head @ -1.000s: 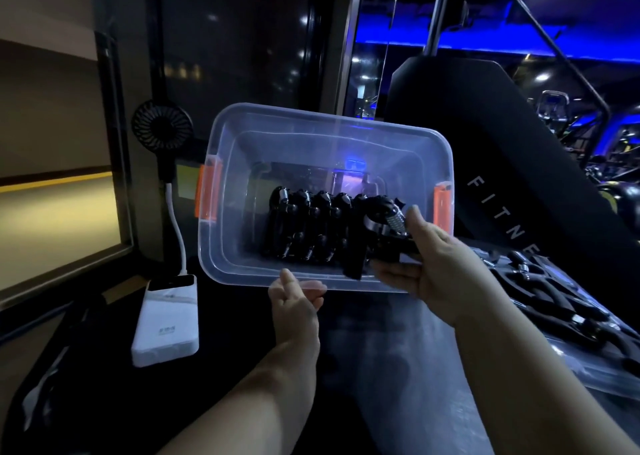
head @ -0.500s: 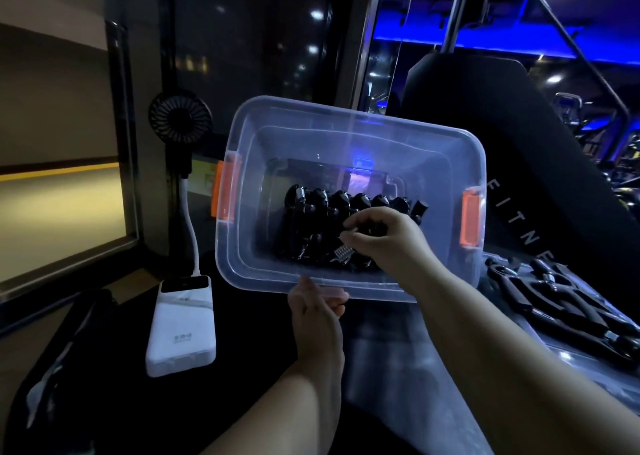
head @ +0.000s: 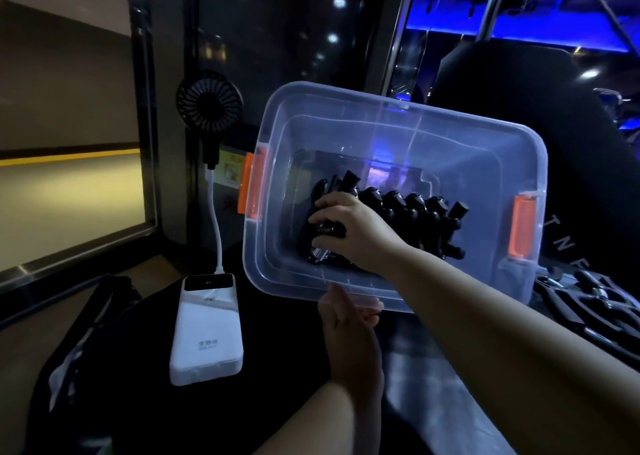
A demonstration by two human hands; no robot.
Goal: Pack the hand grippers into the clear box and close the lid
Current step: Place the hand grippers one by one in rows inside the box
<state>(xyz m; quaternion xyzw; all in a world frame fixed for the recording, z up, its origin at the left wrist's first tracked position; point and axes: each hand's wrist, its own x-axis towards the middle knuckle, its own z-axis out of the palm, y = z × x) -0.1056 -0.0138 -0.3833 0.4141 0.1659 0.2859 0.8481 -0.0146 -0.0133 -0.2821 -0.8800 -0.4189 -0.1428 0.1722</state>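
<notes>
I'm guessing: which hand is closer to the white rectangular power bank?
Left. The left hand grips the near rim of the clear plastic box, right of the white power bank; the right hand is farther, inside the box gripping a black hand gripper.

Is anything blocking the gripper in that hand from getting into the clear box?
Nothing visible does. The clear plastic box with orange latches has no lid on it, and the right hand is inside, holding the black spring hand gripper at the left end of the row of black grippers packed there.
</notes>
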